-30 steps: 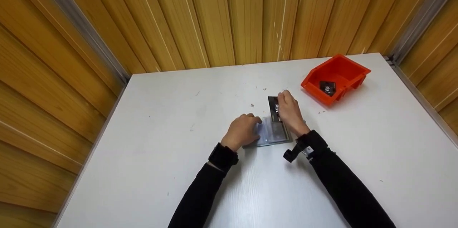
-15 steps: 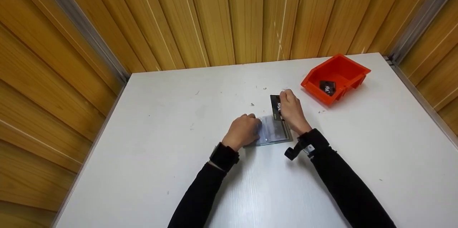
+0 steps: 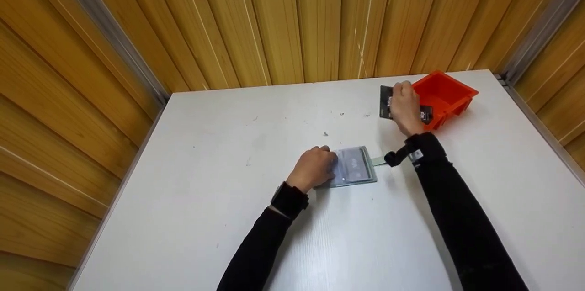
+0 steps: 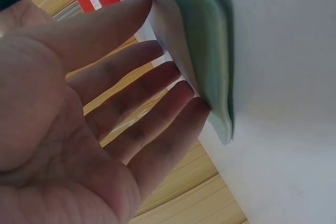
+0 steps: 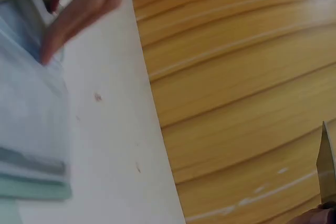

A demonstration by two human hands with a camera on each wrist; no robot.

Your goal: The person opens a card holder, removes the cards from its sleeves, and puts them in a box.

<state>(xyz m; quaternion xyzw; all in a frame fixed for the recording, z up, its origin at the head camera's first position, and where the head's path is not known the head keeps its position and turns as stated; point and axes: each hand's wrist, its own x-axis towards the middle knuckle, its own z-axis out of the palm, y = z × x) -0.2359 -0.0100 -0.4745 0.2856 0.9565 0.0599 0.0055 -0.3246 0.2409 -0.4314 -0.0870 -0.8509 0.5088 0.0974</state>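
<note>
Grips black card (image 3: 385, 103) in curled fingers of right hand (image 3: 405, 107), just left of orange-red bin (image 3: 443, 93) in head view | touches pale green card holder (image 3: 355, 168) on white table (image 3: 192, 218) with extended, slightly parted fingers of left hand (image 3: 315, 167) | shows second card (image 3: 427, 114) in bin, partly hidden behind right hand.

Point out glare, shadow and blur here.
Head view: pale sheen on the white table between the sleeves, soft shadows beside them; right wrist view: left hand and holder blurred, glare on the wood-look wall at upper right.
</note>
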